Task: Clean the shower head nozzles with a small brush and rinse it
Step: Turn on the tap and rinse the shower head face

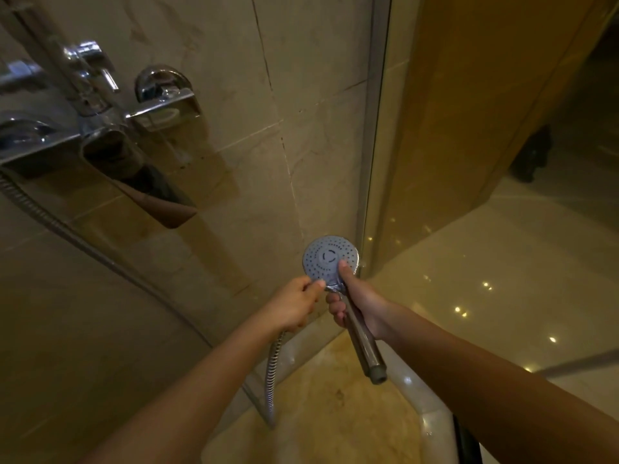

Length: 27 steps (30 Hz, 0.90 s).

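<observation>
We find the shower head [330, 256] held out in front of the tiled wall [234, 95], close to the corner where the glass panel [435, 128] begins, with its nozzle face turned up towards the camera. The right hand [358, 303] is wrapped round the upper part of the chrome handle [363, 343], its thumb laid on the lower edge of the nozzle face. The left hand [293, 306] sits just beside it, fingers curled, one fingertip touching the rim of the head. The flexible metal hose [272, 373] emerges from under this hand and hangs down, so we judge that it grips the hose end. The bottom end of the handle shows bare, and the hose appears detached from it. No brush is in view. The mixer tap [100, 128] is mounted well to the left. In our assessment the head is light and rigid, a plated shell that would crack or dent if dropped on the stone floor. The polished handle will be slippery when wet, so the grip belongs high on the handle, near the neck, as it is now. The nozzles look like soft nubs and call for gentle brushing. The hose is heavy and springy and may swing if released.
</observation>
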### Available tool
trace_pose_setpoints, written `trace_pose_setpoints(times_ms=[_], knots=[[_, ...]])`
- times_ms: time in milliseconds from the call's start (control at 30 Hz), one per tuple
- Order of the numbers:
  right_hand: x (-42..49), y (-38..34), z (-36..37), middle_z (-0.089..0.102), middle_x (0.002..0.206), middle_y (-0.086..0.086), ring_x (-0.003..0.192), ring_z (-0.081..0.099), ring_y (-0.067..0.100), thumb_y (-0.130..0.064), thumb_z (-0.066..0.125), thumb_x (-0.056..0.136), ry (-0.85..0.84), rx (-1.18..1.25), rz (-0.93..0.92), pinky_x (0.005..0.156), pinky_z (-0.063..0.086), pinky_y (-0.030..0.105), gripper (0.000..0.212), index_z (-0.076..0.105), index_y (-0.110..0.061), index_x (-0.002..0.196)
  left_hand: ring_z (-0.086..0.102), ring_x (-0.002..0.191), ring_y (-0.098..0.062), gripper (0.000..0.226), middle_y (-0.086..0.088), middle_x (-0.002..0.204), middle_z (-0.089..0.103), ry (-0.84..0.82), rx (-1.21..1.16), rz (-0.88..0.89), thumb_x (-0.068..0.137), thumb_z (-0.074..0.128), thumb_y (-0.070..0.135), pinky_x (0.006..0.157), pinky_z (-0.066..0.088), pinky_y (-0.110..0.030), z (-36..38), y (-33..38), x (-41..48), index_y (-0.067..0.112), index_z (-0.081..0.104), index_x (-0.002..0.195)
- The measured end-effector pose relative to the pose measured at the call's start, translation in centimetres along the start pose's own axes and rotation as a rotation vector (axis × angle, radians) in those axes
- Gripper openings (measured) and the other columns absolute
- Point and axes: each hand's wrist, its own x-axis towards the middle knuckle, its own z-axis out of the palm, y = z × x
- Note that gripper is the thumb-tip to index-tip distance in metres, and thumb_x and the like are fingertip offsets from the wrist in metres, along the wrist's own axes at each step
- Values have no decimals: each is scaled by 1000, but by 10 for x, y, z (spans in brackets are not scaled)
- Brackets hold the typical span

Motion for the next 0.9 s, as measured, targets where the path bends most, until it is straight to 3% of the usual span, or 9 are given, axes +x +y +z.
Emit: trace_pose_setpoints(times_ms=[100,267,500,667,800,900], knots=[[1,6,-4,44,57,-2,38,42,6,-51,43,95,-41,14,25,36,39,18,41,50,-12,105,33,37,-7,32,3,56,39,71,58,-31,98,36,35,33,24,-13,-10,-9,7,20,43,72],[3,19,-5,46,58,0,40,41,8,-42,39,99,-58,18,97,38,38,19,33,50,-11,103,30,27,-1,32,3,56,39,84,21,-40,98,36,36,32,23,-12,-16,-13,10,19,43,72],[1,13,4,47,60,1,41,42,9,-71,32,87,-39,38,107,39,38,19,66,57,-12,103,33,42,-9,28,2,59,40,-16,74,-12,98,36,36,37,25,-16,-4,4,2,18,44,79],[-4,-1,9,49,62,2,45,45,9,-57,36,95,-6,-43,12,41,42,20,54,55,-10,112,33,45,-10,26,1,62,39,-36,78,-14,99,34,36,42,25,-20,-9,18,5,14,45,88],[-8,-18,8,59,79,9,58,53,15,-46,42,97,33,-120,-34,53,51,28,46,46,-10,126,31,44,-10,29,1,60,36,-11,84,16,99,34,36,40,24,-18,-14,30,13,15,41,81],[-11,-24,9,58,81,9,58,52,14,-43,42,99,59,-168,-65,50,49,25,42,45,-10,126,33,44,-11,30,1,60,38,-16,93,35,98,34,38,40,26,-18,-13,33,15,17,41,77]])
